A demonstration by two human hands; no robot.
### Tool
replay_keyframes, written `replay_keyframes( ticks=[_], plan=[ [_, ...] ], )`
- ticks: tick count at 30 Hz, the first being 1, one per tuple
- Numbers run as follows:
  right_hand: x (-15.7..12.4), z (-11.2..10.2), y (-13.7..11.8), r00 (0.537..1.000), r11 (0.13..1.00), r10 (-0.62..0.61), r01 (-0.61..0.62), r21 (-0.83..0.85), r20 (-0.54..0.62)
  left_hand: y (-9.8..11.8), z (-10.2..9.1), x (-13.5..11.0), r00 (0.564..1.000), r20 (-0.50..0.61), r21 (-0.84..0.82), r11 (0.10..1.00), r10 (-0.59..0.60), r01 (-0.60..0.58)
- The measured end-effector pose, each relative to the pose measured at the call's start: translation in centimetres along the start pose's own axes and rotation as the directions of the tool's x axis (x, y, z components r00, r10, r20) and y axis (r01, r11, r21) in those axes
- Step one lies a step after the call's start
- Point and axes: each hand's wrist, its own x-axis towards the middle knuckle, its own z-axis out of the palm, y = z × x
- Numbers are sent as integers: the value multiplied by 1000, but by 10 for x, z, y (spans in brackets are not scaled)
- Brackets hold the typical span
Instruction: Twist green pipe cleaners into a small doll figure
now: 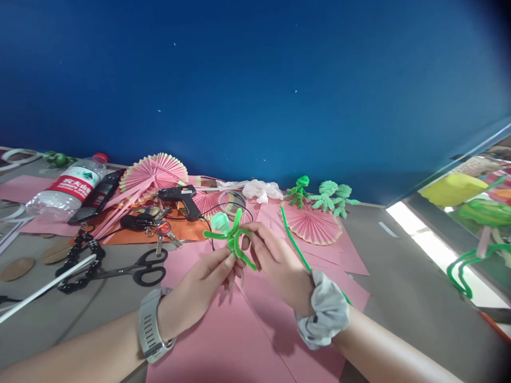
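Between my hands is a small pipe-cleaner figure [232, 234], bright green with a paler green round head and several limbs sticking out. My left hand [215, 274] pinches it from below with thumb and fingers. On its other side, my right hand [267, 250] has its fingers closed on a curled green limb. Pink paper [223, 330] lies beneath both hands. A loose green pipe cleaner [294, 242] stretches behind and under my right wrist. Farther back stand a bright green pipe-cleaner figure [299, 191] and two paler ones [326, 196], beside a pink folded paper fan [315, 226].
To the left lie black-handled scissors [149, 267], keys [164, 234], a black glue gun [183, 198], a black beaded string [80, 260] and a plastic bottle [72, 186]. A roll of clear tape [232, 203] sits behind my hands. A blue panel [255, 90] rises at the back.
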Motion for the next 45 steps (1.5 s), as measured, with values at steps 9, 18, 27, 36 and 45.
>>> replay_keyframes(
  ticks=[9,18,27,36,45],
  plan=[
    [-5,0,-1,913,535,-288,404,-742,290,-2,-4,-1,982,-185,361,932,41,29],
    [1,-12,5,816,586,-334,572,-575,471,1,-4,1,991,-122,345,939,49,-4],
    [-3,-2,21,856,679,-433,515,-522,282,1,-2,-3,991,-122,365,931,51,-3],
    [3,-7,15,963,917,-212,254,-309,164,-1,1,-6,999,-42,-44,999,22,-24],
    [-12,25,12,957,639,8,219,-737,290,-2,-3,1,962,-251,113,990,108,-81]
  ],
)
